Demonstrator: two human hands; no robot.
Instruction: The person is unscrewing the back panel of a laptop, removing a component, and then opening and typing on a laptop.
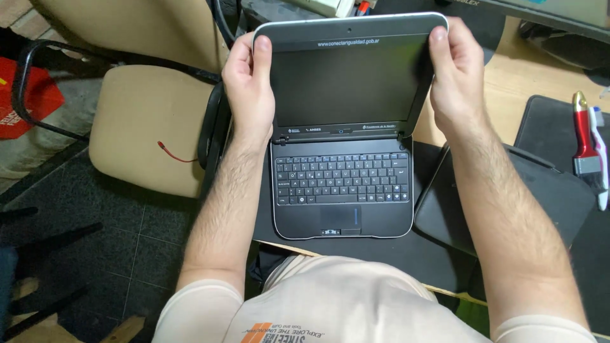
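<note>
A wooden desk [527, 70] under dark mats, with a tan chair [143, 124] at the left. A small dark laptop [343, 127] lies open at the desk's near edge. The left hand [249, 86] and the right hand [454, 73] each clasp a side of its screen, thumbs on the top corners. A brush [583, 136] lies to the right.

Wooden table [508, 82], black mat [438, 254], small laptop [343, 190]

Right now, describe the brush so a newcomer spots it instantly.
Start at the small dark laptop held open by both hands. Go right, past the black pouch, to the dark mat at the frame's edge. The brush lies there, the only thing with a red handle and gold tip.
</note>
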